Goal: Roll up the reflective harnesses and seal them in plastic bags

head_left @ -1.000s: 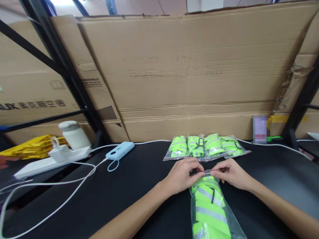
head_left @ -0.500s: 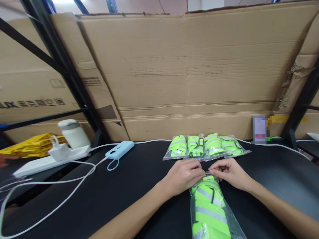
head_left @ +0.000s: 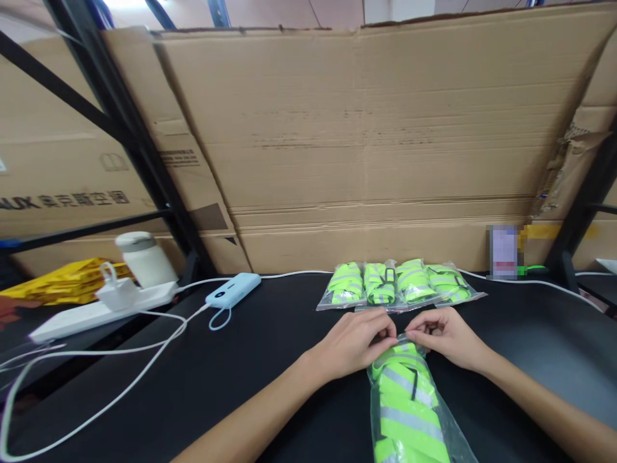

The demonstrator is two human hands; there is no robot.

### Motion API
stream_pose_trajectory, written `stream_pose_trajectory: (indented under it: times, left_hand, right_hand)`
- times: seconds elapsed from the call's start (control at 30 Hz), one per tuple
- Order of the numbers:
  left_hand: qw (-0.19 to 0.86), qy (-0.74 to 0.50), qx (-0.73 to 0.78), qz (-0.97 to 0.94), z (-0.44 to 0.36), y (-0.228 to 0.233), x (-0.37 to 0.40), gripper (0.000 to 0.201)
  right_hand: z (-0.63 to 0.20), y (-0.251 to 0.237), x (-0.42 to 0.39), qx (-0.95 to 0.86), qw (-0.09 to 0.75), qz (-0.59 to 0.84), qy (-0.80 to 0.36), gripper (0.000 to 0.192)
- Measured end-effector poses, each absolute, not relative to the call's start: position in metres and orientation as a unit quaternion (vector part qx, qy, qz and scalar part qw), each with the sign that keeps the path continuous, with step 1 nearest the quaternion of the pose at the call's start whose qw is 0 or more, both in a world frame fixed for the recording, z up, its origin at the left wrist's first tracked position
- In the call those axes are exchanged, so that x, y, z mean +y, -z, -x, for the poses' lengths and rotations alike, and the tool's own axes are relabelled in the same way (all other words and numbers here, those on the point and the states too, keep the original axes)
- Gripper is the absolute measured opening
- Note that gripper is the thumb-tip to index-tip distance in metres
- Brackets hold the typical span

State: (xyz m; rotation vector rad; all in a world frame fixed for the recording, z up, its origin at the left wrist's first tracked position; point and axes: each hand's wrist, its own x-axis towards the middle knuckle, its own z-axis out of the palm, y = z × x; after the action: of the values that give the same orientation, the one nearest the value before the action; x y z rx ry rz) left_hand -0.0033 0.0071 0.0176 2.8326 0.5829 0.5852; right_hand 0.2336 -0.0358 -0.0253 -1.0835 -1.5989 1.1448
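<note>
A clear plastic bag lies on the black table, its far edge between my two hands. Inside it is a folded neon-yellow strap with grey reflective stripes and a thin black piece. My left hand pinches the far edge of the bag from the left. From the right, my right hand pinches the same edge, thumb against forefinger, close to the left fingertips. The bag's near end runs out of view at the bottom.
Several similar packed bags lie in a row behind my hands, before a cardboard wall. A light-blue power bank, a white power strip, a bottle and looping cables are at left. A blurred-out card stands at back right.
The fingers of my left hand have shifted slightly along the bag's edge, the forefinger lifting and curling more. My right hand and the bag stay almost in place.
</note>
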Motion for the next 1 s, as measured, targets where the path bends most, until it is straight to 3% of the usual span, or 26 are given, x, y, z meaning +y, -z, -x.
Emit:
stream_pose_trajectory:
  times: [0.33,0.6,0.8,1.0]
  left_hand:
    - [0.174,-0.15,0.23,-0.946,0.005,-0.021,0.008,0.021]
    - [0.198,-0.163,0.215,-0.942,0.003,-0.022,0.004,0.012]
    - [0.198,-0.191,0.236,-0.932,0.001,-0.017,0.004,0.017]
    - [0.279,-0.203,0.285,-0.894,-0.003,-0.006,0.009,0.024]
  right_hand:
    - [-0.231,0.024,-0.04,-0.662,0.437,0.445,-0.415,0.027]
    - [-0.23,0.024,-0.04,-0.674,0.435,0.451,-0.391,0.026]
    - [-0.232,0.025,-0.039,-0.677,0.43,0.464,-0.376,0.032]
    - [-0.231,0.025,-0.039,-0.65,0.423,0.484,-0.405,0.04]
